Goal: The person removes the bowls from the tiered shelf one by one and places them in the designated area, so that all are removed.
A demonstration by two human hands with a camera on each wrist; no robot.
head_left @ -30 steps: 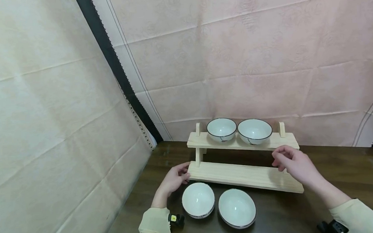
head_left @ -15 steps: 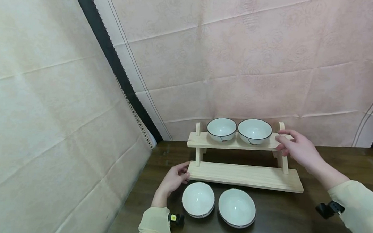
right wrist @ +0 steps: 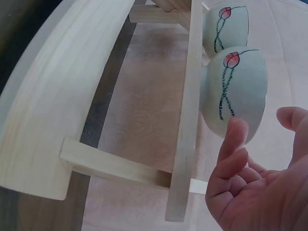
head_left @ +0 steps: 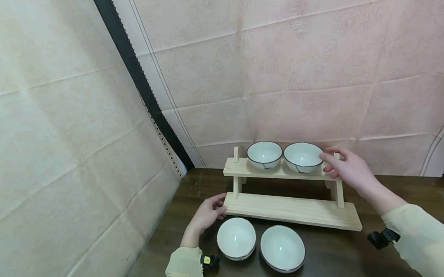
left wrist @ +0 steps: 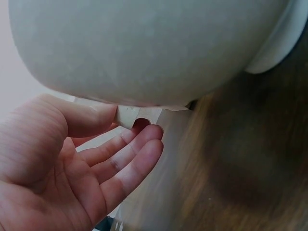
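A two-tier wooden display rack [head_left: 284, 210] stands on the table. My left hand [head_left: 208, 212] holds the left end of its lower board, thumb at the front corner. In the left wrist view, the thumb of my left hand [left wrist: 72, 159] lies against the board's edge [left wrist: 127, 116]. Two white bowls with dark rims, a left one [head_left: 264, 154] and a right one [head_left: 303, 156], stand side by side on the upper board. My right hand [head_left: 347, 168] is beside the right bowl, fingers loosely bent and thumb apart. In the right wrist view, a fingertip overlaps this bowl [right wrist: 240, 91], which bears a red flower bud.
Two more white bowls, a left one [head_left: 236, 238] and a right one [head_left: 282, 248], stand on the dark wooden table [head_left: 331, 257] in front of the rack. Pale cloth [head_left: 297, 69] hangs behind and to the left.
My right hand has moved up and left from above the lower board's right end to the right bowl on the upper board. The left hand has stayed at the rack.
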